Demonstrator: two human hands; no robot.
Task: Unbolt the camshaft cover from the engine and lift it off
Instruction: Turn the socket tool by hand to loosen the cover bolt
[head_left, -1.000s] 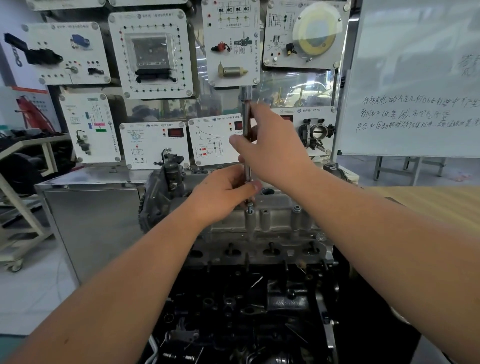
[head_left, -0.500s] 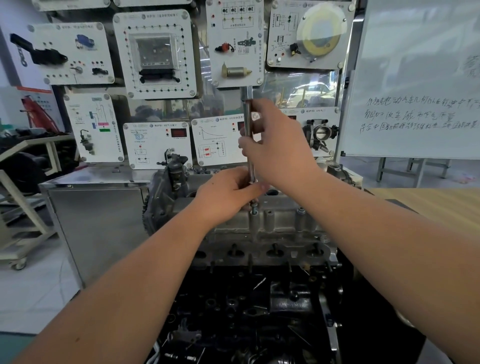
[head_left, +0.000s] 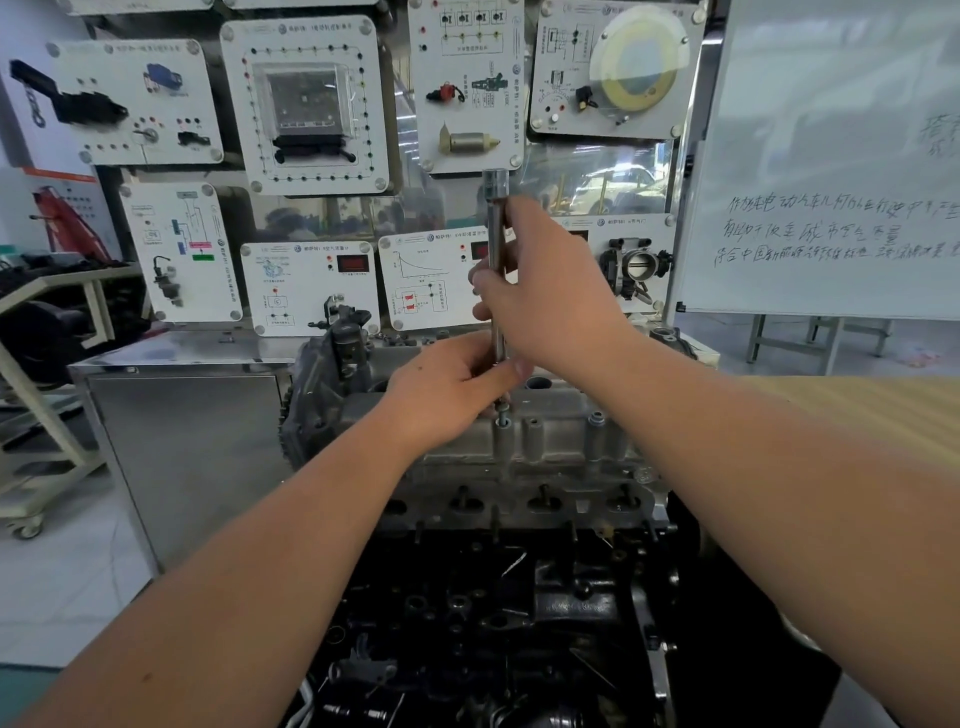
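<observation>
Your right hand (head_left: 550, 291) is curled round the upper part of a long, slim, silver steel socket extension bar (head_left: 496, 270), which stands almost upright; your fingers wrap it from behind and only its top end, with the wider socket-like head, comes out above them. Your left hand (head_left: 447, 389) holds the lower part of the same bar, pinching it between thumb and curled fingers (head_left: 483, 364), just under your right hand. Directly below your left fingertips the bar meets a small grey bolt (head_left: 503, 413), which stands raised out of its hole in the grey cast aluminium camshaft cover (head_left: 561, 441). The cover lies on top of the dark engine block (head_left: 493, 597), under both your hands, and it reaches to the right past your right forearm. More bolt towers of the cover stand in a row to the right of your left fingers. Beyond your fingers there is a wall of white training panels (head_left: 306, 109) with electrical parts. Far to the right of your right hand stands a whiteboard (head_left: 841, 156) with handwriting. To the left of your left hand is a steel cabinet (head_left: 182, 441).
</observation>
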